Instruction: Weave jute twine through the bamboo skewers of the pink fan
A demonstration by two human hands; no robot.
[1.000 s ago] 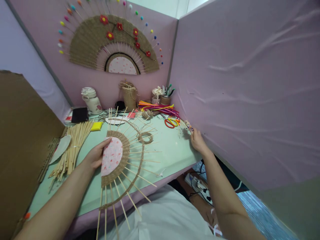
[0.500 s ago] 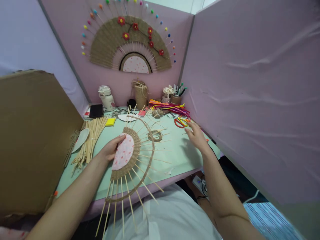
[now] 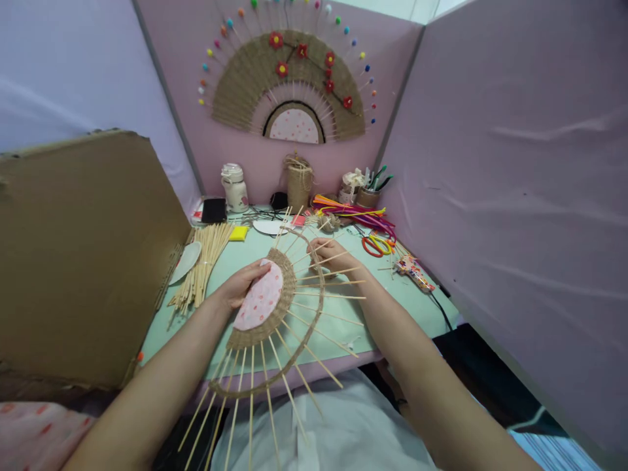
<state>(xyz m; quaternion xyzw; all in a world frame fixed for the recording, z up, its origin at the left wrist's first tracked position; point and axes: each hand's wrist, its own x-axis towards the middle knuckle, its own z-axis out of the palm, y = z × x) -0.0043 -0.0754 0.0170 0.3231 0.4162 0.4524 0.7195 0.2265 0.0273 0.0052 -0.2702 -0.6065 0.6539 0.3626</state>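
Right hand shift: the right hand (image 3: 330, 254) has left the far-right table edge by the pink partition, where it was a second ago, and come in to the far side of the fan frame.
Left hand since then: it keeps the same hold on the fan's centre.
Head view, left hand: the left hand (image 3: 243, 284) grips the half-woven fan (image 3: 287, 288) at its left edge, fingers curled over the pink fabric centre (image 3: 260, 302).
Head view, right hand: it lies loosely curled on the bare sticks just past the woven band; whether the fingers pinch anything cannot be told.
Fan position: it lies near the middle of the green table (image 3: 392, 307), between the two hands, its near sticks jutting over the table's near edge.
Left of the fan: a stick bundle (image 3: 203, 265) lies on the table, with a cardboard sheet (image 3: 83, 255) propped further left.
Far right: red-handled scissors (image 3: 375, 245) sit beside coloured pipe cleaners (image 3: 353, 212).
Far wall: a finished fan (image 3: 292, 85) with red flowers hangs above a white jar (image 3: 234, 188) and a twine-wrapped cup (image 3: 298, 183).
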